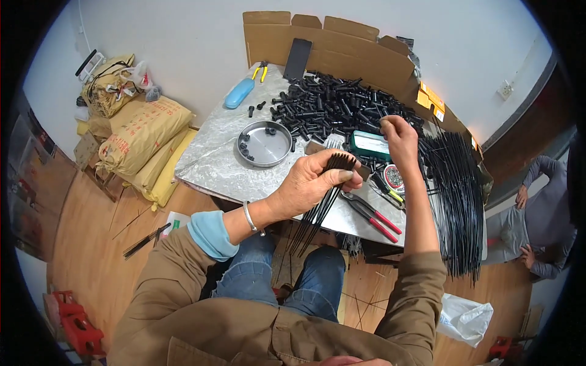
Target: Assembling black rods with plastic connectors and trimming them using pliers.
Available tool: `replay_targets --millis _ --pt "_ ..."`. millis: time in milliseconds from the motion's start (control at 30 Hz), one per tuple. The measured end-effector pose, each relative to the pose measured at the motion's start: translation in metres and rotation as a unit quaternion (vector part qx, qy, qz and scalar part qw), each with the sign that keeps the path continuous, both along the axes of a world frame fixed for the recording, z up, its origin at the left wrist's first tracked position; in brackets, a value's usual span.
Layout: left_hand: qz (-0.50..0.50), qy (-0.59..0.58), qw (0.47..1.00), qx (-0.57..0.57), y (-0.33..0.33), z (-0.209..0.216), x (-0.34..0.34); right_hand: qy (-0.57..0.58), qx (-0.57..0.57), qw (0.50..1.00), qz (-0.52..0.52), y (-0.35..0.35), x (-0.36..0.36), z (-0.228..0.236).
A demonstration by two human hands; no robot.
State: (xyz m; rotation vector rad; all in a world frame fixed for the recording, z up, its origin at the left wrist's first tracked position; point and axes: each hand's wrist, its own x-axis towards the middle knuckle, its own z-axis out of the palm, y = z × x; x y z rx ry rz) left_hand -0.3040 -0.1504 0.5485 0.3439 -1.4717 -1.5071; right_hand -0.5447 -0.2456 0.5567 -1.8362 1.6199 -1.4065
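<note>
My left hand (314, 183) is closed around a bundle of thin black rods (317, 216). Their upper ends stick out in a row above my thumb, and their long ends slant down over my lap. Over the near right edge of a heap of short black tubular parts (336, 100), my right hand (400, 143) has its fingers pinched together. What sits between those fingertips is too small to make out. Just left of that hand lies a green box (370, 144). Red-handled pliers (372, 218) rest below it, near the table's front edge.
A round metal dish (268, 145) with a few black pieces stands on the marbled table (207, 143). Many long black rods (455, 207) overhang its right side. Cardboard (348, 49) backs the heap. Sacks (146, 134) are stacked left; another person (540, 213) stands right.
</note>
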Motion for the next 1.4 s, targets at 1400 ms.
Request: replay_targets --millis 1400 --pt "-0.01 -0.019 1.0 -0.009 0.005 0.005 -0.007 0.302 -0.253 0.914 0.098 0.148 0.048 0.071"
